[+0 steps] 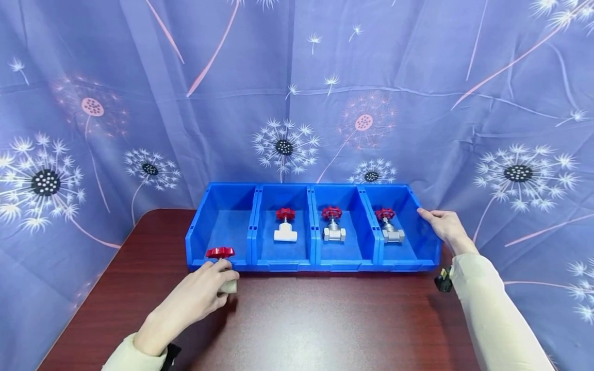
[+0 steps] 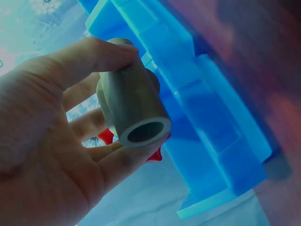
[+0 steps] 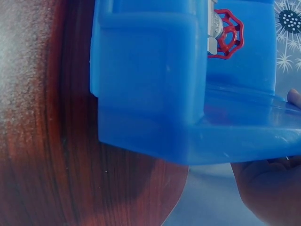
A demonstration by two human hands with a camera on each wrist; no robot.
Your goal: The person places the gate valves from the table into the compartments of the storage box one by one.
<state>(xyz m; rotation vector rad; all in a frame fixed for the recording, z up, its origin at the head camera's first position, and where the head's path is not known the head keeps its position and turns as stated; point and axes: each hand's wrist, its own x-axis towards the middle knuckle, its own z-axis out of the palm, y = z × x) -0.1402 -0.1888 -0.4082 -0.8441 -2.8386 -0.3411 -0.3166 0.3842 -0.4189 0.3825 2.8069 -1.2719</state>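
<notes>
My left hand (image 1: 187, 296) grips a valve (image 2: 134, 101) with a greyish plastic body and a red handwheel, just over the front edge of the leftmost bin. In the left wrist view the thumb lies along the pipe body, whose open end faces the camera, and the fingers wrap the other side. The right hand (image 1: 447, 229) holds the outer side wall of the rightmost blue bin (image 3: 146, 84), thumb over the rim. A white valve (image 1: 285, 233) with a red handwheel stands in the second bin from the left; metal valves (image 1: 334, 232) (image 1: 393, 234) stand in the two bins farther right.
The blue bins stand joined in a row on a dark red wood table (image 1: 348, 319). Behind them hangs a blue-violet curtain (image 1: 232, 129) with a dandelion print, close to the table's back edge. The leftmost bin has no valve resting on its floor.
</notes>
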